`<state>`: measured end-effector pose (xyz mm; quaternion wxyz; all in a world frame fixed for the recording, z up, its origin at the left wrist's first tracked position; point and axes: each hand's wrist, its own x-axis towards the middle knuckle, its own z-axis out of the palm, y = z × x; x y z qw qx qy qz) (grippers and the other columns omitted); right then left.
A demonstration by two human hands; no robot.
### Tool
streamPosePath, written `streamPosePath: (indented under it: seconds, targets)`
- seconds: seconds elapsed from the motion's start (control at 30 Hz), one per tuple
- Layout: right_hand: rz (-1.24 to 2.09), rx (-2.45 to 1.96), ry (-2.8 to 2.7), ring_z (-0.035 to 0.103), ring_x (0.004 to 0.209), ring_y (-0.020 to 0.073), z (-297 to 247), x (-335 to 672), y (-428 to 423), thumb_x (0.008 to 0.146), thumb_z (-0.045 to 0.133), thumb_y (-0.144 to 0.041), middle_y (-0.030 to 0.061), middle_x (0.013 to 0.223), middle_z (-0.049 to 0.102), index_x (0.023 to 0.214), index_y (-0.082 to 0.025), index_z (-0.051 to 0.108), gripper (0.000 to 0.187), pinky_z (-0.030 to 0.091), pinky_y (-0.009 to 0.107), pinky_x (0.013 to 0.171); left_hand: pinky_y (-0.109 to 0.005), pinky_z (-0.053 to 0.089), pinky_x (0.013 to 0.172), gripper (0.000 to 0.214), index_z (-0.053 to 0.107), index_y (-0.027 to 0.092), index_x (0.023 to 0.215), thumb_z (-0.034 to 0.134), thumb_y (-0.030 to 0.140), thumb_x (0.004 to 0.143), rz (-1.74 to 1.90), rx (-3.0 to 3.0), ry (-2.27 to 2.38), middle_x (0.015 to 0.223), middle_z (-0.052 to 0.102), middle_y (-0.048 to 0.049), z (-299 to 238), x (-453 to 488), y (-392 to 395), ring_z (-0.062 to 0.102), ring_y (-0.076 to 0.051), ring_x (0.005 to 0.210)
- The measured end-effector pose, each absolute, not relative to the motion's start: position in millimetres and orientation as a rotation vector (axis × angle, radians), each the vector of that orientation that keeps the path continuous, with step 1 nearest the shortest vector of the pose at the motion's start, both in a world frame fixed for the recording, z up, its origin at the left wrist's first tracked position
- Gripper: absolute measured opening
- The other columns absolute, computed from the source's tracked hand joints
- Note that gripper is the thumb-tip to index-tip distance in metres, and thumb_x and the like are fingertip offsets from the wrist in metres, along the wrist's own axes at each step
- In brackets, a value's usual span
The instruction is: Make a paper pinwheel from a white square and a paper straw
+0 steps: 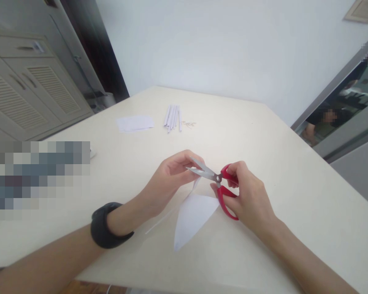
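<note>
I have a pair of scissors [218, 178] above the surface [233, 257], with red handles [221, 200] to the right and silver blades [203, 173] parted in a narrow V, tips aimed left and slightly far. Just nearer than them I see a white sheet of paper [194, 218], bent, with one sharp corner pointing near and another reaching right, beside the lower handle. A slim upright part of it rises toward the blades; I can't tell whether the paper touches them.
</note>
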<state>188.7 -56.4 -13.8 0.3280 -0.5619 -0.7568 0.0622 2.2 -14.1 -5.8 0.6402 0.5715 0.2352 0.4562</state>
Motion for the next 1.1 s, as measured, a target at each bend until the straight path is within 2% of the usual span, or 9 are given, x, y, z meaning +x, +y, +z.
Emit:
streamPosePath:
  seconds: [0.2, 0.53, 1.1]
  targets:
    - [0.055, -1.461, -1.995, 0.052, 0.062, 0.0136, -16.9, 189.7, -56.0, 0.073, 0.060, -0.021, 0.0003, 0.076, 0.055, 0.087, -0.022, 0.038, 0.026, 0.041, 0.024, 0.053, -0.031, 0.040, 0.080, 0.005, 0.057, 0.019, 0.074, 0.061, 0.016, 0.078, 1.036, 1.233, 0.554, 0.087, 0.057, -0.0020, -5.6, 4.5, -15.8, 0.053, -0.018, 0.087]
    - [-0.138, -1.452, -2.028, 0.052, 0.060, 0.0143, -14.2, 190.6, -56.2, 0.071, 0.055, -0.016, 0.0013, 0.075, 0.056, 0.087, -0.022, 0.038, 0.024, 0.037, 0.023, 0.051, -0.027, 0.040, 0.075, 0.003, 0.060, 0.017, 0.073, 0.062, 0.018, 0.076, 1.032, 1.252, 0.625, 0.086, 0.056, -0.0028, -6.2, 3.4, -15.7, 0.051, -0.016, 0.082]
    - [-0.179, -1.512, -2.015, 0.046, 0.055, 0.0136, -11.5, 187.1, -59.3, 0.068, 0.050, -0.014, 0.0002, 0.069, 0.054, 0.081, -0.022, 0.035, 0.021, 0.032, 0.023, 0.047, -0.026, 0.040, 0.074, 0.003, 0.063, 0.017, 0.076, 0.063, 0.020, 0.077, 1.052, 1.275, 0.638, 0.081, 0.056, -0.0021, -6.6, 3.3, -14.2, 0.050, -0.015, 0.079]
